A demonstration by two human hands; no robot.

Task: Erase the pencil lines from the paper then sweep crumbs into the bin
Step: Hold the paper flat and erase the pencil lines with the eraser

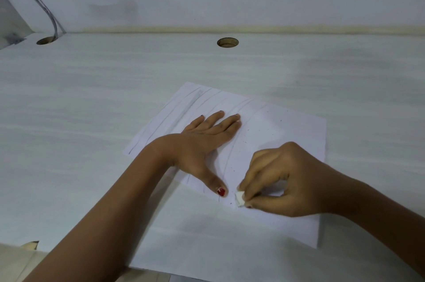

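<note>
Left hand [202, 143] lies flat, fingers straight, pressing the paper [287, 125]; right hand [282, 178], at its 4 o'clock, pinches an eraser [240, 199] against the sheet. Desk [92, 109] carries the paper toward 5 o'clock; pencil lines [161, 125] cross its 10 o'clock part, crumbs [248, 130] its centre.

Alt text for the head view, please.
A person's right hand pinches a small white eraser against a sheet of paper on a pale desk, while the left hand lies flat on the sheet. Pencil lines and dark crumbs show on it.
</note>
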